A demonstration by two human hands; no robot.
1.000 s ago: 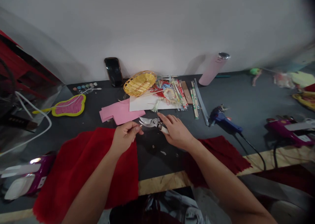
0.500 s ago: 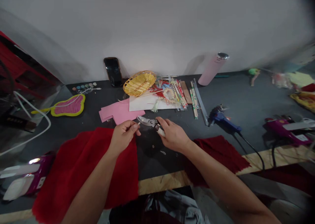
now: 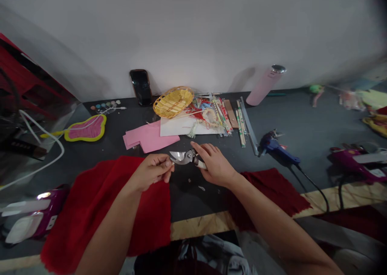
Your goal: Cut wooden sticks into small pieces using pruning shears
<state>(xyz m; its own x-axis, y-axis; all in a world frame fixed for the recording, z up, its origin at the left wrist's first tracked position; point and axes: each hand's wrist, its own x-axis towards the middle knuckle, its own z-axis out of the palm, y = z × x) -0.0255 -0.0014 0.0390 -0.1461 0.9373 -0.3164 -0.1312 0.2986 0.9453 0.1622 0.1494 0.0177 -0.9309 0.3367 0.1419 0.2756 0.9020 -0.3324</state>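
Note:
My right hand (image 3: 215, 166) grips the handles of a pair of steel pruning shears (image 3: 184, 157), whose blades point left over the dark tabletop. My left hand (image 3: 151, 171) sits just left of and below the blades, its fingertips pinched together. Anything small held in that pinch is hidden. Under my left forearm lies a red felt sheet (image 3: 148, 214), and a darker red felt piece (image 3: 272, 192) lies beyond my right forearm. Pink paper (image 3: 148, 138) lies just above my left hand.
Behind my hands are a white card (image 3: 178, 128), a yellow wicker basket (image 3: 173, 103), bundled craft sticks (image 3: 240, 128), a phone (image 3: 141, 87) and a pink bottle (image 3: 265, 85). A blue glue gun (image 3: 278, 147) lies right, with purple appliances (image 3: 353, 162) beyond it.
The shears have swung to a more level position, and my left hand has dropped slightly. The view has shifted a little.

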